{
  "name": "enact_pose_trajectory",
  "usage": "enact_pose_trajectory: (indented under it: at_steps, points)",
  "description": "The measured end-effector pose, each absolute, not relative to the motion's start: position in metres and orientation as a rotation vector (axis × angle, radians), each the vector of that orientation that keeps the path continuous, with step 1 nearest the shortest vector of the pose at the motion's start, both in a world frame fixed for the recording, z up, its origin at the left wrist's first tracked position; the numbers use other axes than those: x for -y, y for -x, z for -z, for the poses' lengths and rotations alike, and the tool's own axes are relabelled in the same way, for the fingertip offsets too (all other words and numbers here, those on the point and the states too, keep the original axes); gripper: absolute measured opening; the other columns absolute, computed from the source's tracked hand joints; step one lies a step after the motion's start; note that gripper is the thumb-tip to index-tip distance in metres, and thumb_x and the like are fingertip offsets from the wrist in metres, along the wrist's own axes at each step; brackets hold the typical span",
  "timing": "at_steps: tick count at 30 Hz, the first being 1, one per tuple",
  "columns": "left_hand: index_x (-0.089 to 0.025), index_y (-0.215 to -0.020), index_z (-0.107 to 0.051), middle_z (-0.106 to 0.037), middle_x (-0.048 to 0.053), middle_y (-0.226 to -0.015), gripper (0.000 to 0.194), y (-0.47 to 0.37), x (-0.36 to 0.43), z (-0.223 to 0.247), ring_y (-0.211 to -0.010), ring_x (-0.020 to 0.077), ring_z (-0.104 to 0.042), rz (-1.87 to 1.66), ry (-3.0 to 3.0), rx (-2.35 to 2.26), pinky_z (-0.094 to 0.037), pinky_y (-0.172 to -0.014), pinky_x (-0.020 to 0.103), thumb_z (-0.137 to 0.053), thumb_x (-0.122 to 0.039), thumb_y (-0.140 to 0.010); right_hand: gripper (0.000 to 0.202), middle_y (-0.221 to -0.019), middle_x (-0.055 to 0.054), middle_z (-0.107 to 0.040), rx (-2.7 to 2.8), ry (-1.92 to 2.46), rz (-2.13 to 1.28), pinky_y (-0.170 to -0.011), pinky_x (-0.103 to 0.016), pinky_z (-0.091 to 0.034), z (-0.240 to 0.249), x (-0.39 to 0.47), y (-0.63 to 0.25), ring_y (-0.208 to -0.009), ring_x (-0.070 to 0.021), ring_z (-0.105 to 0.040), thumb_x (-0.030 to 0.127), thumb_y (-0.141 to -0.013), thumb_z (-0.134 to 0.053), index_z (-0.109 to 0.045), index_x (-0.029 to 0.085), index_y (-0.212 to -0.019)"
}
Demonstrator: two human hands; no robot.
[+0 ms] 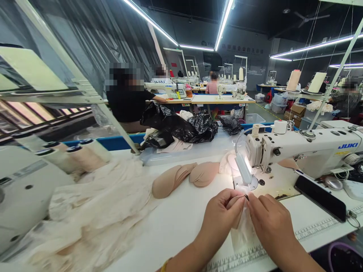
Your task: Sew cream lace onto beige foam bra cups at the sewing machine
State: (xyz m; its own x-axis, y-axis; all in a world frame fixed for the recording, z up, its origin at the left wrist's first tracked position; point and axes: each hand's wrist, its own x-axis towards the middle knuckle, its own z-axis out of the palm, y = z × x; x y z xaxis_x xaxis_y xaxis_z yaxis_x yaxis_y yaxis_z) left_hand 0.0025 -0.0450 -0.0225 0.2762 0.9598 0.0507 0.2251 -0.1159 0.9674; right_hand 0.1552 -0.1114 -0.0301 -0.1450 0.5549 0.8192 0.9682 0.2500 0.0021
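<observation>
My left hand (219, 213) is closed, its thumb and fingers pinching a beige fabric piece (237, 221) in front of the sewing machine (300, 149). Close against it, my right hand (270, 219) is closed too, with a small dark pointed tool (246, 197) showing at its fingertips. Most of that tool is hidden by the fingers. Sheer pale cloth (241, 238) hangs below both hands. Just beyond them, a lit lamp (243, 169) shines by the needle area, where a lacy pale piece (224, 163) lies.
Stacked beige cup pads (170, 180) and more pads (203, 174) lie left of the machine. A heap of cream cloth (102, 204) covers the table's left. A phone (320, 197) lies at right, near a printed ruler (317, 226). Behind are black plastic bags (181, 126) and a seated person (127, 102).
</observation>
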Motion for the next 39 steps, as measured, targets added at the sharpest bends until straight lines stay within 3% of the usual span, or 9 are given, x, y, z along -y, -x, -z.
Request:
enact_pose_trajectory:
  at_steps: [7, 11, 13, 17, 21, 24, 27, 33, 39]
  points:
    - [-0.02, -0.077, -0.078, -0.075, 0.002, -0.075, 0.027, -0.003, 0.044, 0.024, -0.076, 0.0215, -0.064, -0.905, -1.503, -1.108, -0.05, -0.069, 0.028, -0.073, -0.046, -0.075, 0.02, -0.067, 0.0, -0.06, 1.839, 1.39, 0.707, -0.06, -0.031, -0.036, 0.034, 0.11, -0.157, -0.062, -0.0179, -0.05, 0.011, -0.106, -0.049, -0.067, 0.016, -0.112]
    - [-0.019, -0.077, -0.077, -0.073, 0.003, -0.074, 0.027, -0.003, 0.043, 0.024, -0.073, 0.02, -0.063, -0.911, -1.429, -1.067, -0.049, -0.066, 0.027, -0.073, -0.046, -0.075, 0.019, -0.079, -0.002, -0.068, 1.731, 1.445, 0.289, -0.064, -0.028, -0.046, 0.035, 0.112, -0.163, -0.07, -0.0179, -0.063, 0.024, -0.106, -0.05, -0.064, 0.019, -0.118]
    - [-0.019, -0.078, -0.076, -0.072, 0.003, -0.074, 0.029, -0.003, 0.043, 0.024, -0.071, 0.0192, -0.061, -0.893, -1.378, -1.051, -0.048, -0.064, 0.027, -0.074, -0.048, -0.075, 0.024, -0.074, 0.002, -0.065, 1.661, 1.494, -0.001, -0.059, -0.025, -0.048, 0.033, 0.111, -0.166, -0.063, -0.0162, -0.063, 0.033, -0.104, -0.055, -0.062, 0.021, -0.124]
    - [-0.018, -0.078, -0.075, -0.069, 0.002, -0.072, 0.031, -0.002, 0.045, 0.023, -0.067, 0.0172, -0.059, -0.892, -1.33, -1.031, -0.046, -0.059, 0.025, -0.076, -0.049, -0.075, 0.02, -0.062, 0.007, -0.051, 1.639, 1.542, -0.333, -0.051, -0.022, -0.041, 0.033, 0.108, -0.173, -0.054, -0.0134, -0.052, 0.039, -0.102, -0.057, -0.062, 0.023, -0.091]
    - [-0.018, -0.082, -0.074, -0.068, 0.002, -0.073, 0.035, -0.002, 0.047, 0.023, -0.067, 0.0167, -0.059, -0.884, -1.297, -1.001, -0.047, -0.059, 0.024, -0.077, -0.052, -0.077, 0.028, -0.061, 0.007, -0.05, 1.678, 1.579, -0.271, -0.052, -0.023, -0.037, 0.039, 0.108, -0.18, -0.054, -0.0136, -0.05, 0.036, -0.102, -0.054, -0.049, 0.024, -0.077]
    - [-0.017, -0.082, -0.073, -0.068, 0.002, -0.073, 0.037, -0.002, 0.046, 0.024, -0.066, 0.0166, -0.059, -0.899, -1.267, -0.999, -0.047, -0.059, 0.025, -0.078, -0.053, -0.075, 0.016, -0.063, 0.007, -0.055, 1.735, 1.576, -0.283, -0.053, -0.024, -0.04, 0.034, 0.113, -0.182, -0.055, -0.0148, -0.055, 0.039, -0.102, -0.055, -0.058, 0.024, -0.096]
    - [-0.017, -0.084, -0.073, -0.067, 0.001, -0.071, 0.037, -0.001, 0.044, 0.024, -0.064, 0.016, -0.058, -0.899, -1.244, -1.006, -0.046, -0.058, 0.024, -0.078, -0.053, -0.075, 0.026, -0.067, 0.007, -0.059, 1.727, 1.533, -0.211, -0.053, -0.024, -0.043, 0.023, 0.119, -0.178, -0.056, -0.0156, -0.059, 0.043, -0.105, -0.053, -0.056, 0.025, -0.123]
    - [-0.018, -0.087, -0.074, -0.072, 0.003, -0.079, 0.035, -0.001, 0.047, 0.017, -0.072, 0.0175, -0.063, -0.872, -1.247, -0.974, -0.05, -0.065, 0.025, -0.078, -0.051, -0.078, 0.018, -0.079, 0.0, -0.07, 1.788, 1.386, 0.271, -0.061, -0.028, -0.046, 0.02, 0.117, -0.163, -0.065, -0.0178, -0.064, 0.029, -0.109, -0.047, -0.059, 0.02, -0.118]
    - [-0.018, -0.086, -0.074, -0.073, 0.002, -0.079, 0.033, -0.001, 0.047, 0.016, -0.073, 0.0182, -0.064, -0.869, -1.257, -0.97, -0.05, -0.065, 0.025, -0.077, -0.051, -0.078, 0.018, -0.081, -0.001, -0.07, 1.803, 1.421, 0.404, -0.065, -0.03, -0.044, 0.029, 0.112, -0.161, -0.068, -0.0183, -0.063, 0.026, -0.109, -0.049, -0.062, 0.019, -0.119]
